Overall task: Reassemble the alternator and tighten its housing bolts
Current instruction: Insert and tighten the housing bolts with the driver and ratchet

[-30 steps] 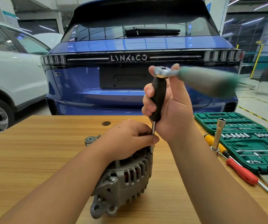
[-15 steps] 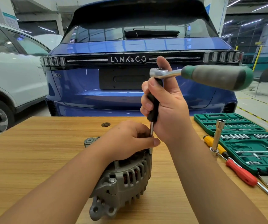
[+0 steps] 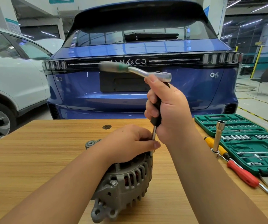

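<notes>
Leftmost, a white car (image 3: 8, 75) is parked beside a blue car (image 3: 139, 88) beyond the wooden table (image 3: 33, 159), on whose near middle the alternator (image 3: 123, 185) is stood. Its top is gripped by the left hand (image 3: 128, 143), whose thumb is laid against the thin steel shaft of the extension bar (image 3: 156, 113); the bar's black grip is clasped by the right hand (image 3: 170, 110), and the ratchet (image 3: 139, 71) is mounted on top with its blurred handle pointing left. Rightward, a yellow screwdriver (image 3: 217, 147), a red screwdriver (image 3: 243, 173) and an upright socket (image 3: 219, 138) are found beside a green socket case (image 3: 249, 143).

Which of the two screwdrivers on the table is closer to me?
The red-handled screwdriver. It lies nearer the table's front edge; the yellow-handled screwdriver lies farther back, beside the green socket case.
</notes>
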